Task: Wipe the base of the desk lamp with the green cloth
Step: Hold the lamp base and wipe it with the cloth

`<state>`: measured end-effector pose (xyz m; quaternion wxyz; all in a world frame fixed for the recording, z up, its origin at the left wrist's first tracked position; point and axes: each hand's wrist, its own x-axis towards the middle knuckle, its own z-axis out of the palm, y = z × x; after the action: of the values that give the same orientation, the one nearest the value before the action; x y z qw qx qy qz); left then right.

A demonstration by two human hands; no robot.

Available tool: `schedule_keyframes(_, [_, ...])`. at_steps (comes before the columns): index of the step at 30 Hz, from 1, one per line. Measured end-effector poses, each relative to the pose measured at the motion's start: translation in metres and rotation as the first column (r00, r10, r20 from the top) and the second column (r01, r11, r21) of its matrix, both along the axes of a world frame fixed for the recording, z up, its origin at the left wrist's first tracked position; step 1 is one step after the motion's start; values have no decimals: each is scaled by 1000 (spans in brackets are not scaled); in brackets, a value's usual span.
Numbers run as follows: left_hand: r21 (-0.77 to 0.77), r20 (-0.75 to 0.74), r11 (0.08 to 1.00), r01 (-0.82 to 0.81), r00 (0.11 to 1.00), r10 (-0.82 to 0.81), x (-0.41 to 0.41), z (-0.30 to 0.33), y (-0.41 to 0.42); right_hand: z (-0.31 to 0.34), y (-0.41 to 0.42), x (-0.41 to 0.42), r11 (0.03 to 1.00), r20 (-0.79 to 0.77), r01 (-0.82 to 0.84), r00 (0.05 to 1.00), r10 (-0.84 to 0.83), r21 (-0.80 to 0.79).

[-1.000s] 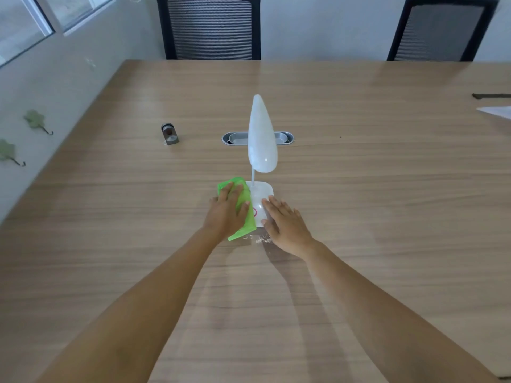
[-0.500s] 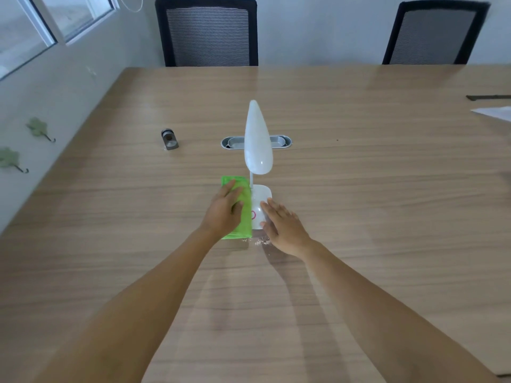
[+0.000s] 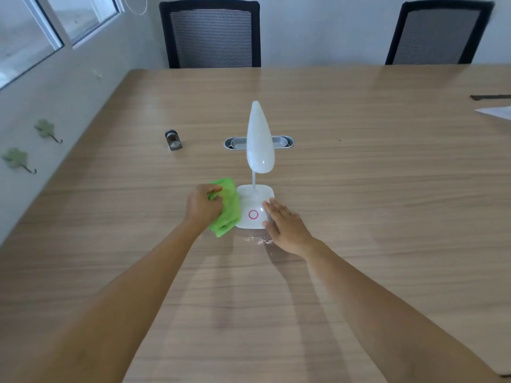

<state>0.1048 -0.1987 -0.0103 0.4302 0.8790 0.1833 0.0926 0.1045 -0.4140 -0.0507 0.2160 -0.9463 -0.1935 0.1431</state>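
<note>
A white desk lamp stands mid-table, its drop-shaped head (image 3: 260, 139) on a thin stem above a square white base (image 3: 253, 201) with a pink ring on top. My left hand (image 3: 203, 207) grips the bunched green cloth (image 3: 228, 208), which lies on the table against the base's left edge. My right hand (image 3: 286, 226) rests flat, fingers apart, on the base's right front corner and holds nothing. Pale crumbs (image 3: 261, 239) lie on the table just in front of the base.
A small dark metal cylinder (image 3: 173, 140) stands to the back left. An oval cable port (image 3: 284, 141) is set in the wooden table (image 3: 359, 189) behind the lamp. Two black chairs (image 3: 211, 34) stand at the far edge. Paper (image 3: 496, 112) lies at far right.
My left hand has slid the cloth left, off the top of the base, and bunched it in a fist. More of the base and its pink ring now show. My right hand has stayed put.
</note>
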Motion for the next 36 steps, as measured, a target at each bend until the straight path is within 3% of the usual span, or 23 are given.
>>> schedule_keyframes(3, [-45,69,998,39,997,-35,2,7,-14,1,1,-1,1000,12,4,1000,-4,6])
schedule_keyframes(7, [178,27,958,225,972,-233,-1,-5,-33,1,1,0,1000,15,-4,1000,4,4])
schedule_keyframes(17, [302,-109,910,286,958,-265,-13,-12,4,1,2,-1,1000,18,-1,1000,1,23])
schedule_keyframes(21, [339,-182,824,453,891,-415,-13,-17,-6,1,1,0,1000,10,-2,1000,2,26])
schedule_keyframes(26, [527,-280,706,473,881,-381,-11,-16,-13,0,1,0,999,17,-6,1000,5,34])
schedule_keyframes(31, [355,-399,739,573,807,-434,-12,-12,-14,0,1,0,999,7,-7,1000,7,35])
schedule_keyframes(36, [328,-348,791,516,844,-407,-11,-2,-23,1,2,-1,1000,13,-7,1000,6,30])
